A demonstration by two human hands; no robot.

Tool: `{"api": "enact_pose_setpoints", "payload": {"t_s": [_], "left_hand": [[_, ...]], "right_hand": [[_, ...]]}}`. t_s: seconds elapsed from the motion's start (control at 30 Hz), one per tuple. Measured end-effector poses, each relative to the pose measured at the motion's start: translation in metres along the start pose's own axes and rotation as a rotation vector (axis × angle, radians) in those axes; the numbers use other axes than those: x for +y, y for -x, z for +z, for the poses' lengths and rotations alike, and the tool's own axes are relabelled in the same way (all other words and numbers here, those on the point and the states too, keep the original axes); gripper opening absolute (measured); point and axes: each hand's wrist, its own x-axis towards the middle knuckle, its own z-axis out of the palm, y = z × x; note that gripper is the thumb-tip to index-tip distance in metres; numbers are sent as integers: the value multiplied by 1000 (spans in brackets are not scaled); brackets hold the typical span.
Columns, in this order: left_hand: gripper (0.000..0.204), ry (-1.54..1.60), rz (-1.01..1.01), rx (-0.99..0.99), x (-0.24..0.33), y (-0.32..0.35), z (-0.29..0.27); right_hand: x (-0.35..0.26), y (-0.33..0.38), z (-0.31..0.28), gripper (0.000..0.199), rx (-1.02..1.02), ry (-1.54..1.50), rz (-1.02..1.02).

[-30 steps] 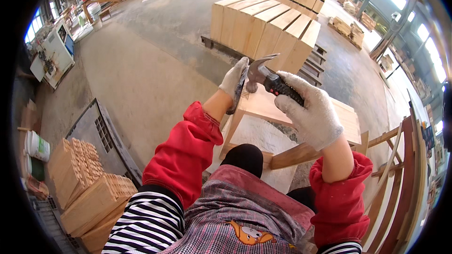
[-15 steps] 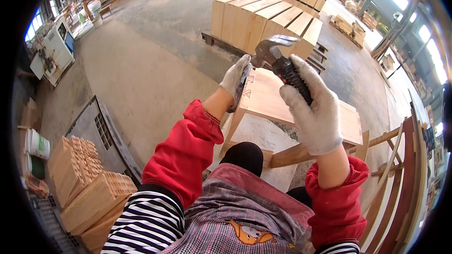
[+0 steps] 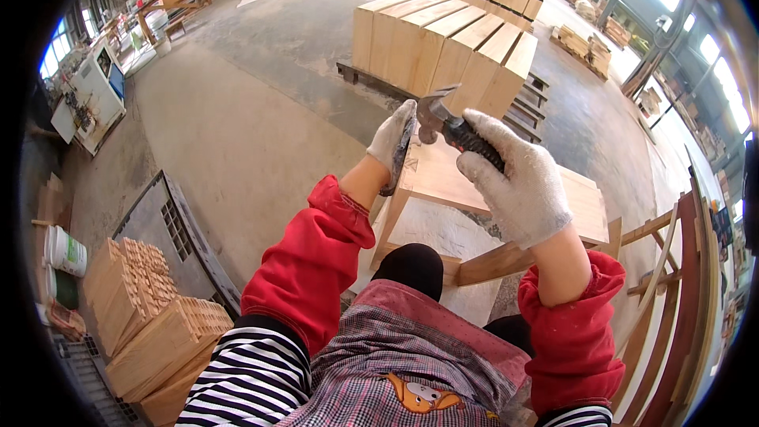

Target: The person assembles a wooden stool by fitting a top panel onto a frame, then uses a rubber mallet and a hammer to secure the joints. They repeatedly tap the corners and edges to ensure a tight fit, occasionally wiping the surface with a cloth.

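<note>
A claw hammer point(image 3: 472, 139) with a dark ribbed handle is in my right hand point(image 3: 526, 186), which wears a white glove and is closed around the grip. The metal head hangs just over the left corner of a pale wooden box frame point(image 3: 443, 176) with dovetailed corners. My left hand point(image 3: 390, 142), in a white glove with a dark palm, lies flat along the outer left side of that frame, fingers stretched out beside the hammer head. Its palm is mostly hidden.
Long wooden boxes point(image 3: 431, 43) stand in a row on a pallet ahead. Stacked dovetailed boards point(image 3: 146, 289) sit on the left near a dark plastic pallet point(image 3: 175, 229) and a white bucket point(image 3: 66, 251). Wooden rails point(image 3: 672, 300) lean on the right.
My right hand has brought the hammer down and slightly left, its head now lower and closer to the frame's corner. My left hand stays at the frame's side.
</note>
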Motion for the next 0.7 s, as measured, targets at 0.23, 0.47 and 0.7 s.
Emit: {"api": "enact_pose_setpoints", "payload": {"t_s": [0.23, 0.47, 0.7], "left_hand": [[33, -1547, 806, -42, -32, -13, -34], [54, -547, 88, -226, -50, -4, -34], [32, -1632, 987, 136, -63, -13, -33]], "right_hand": [[9, 3, 3, 43, -51, -109, 46], [-3, 10, 4, 42, 67, -192, -12], [-3, 1, -5, 42, 68, -143, 50]]}}
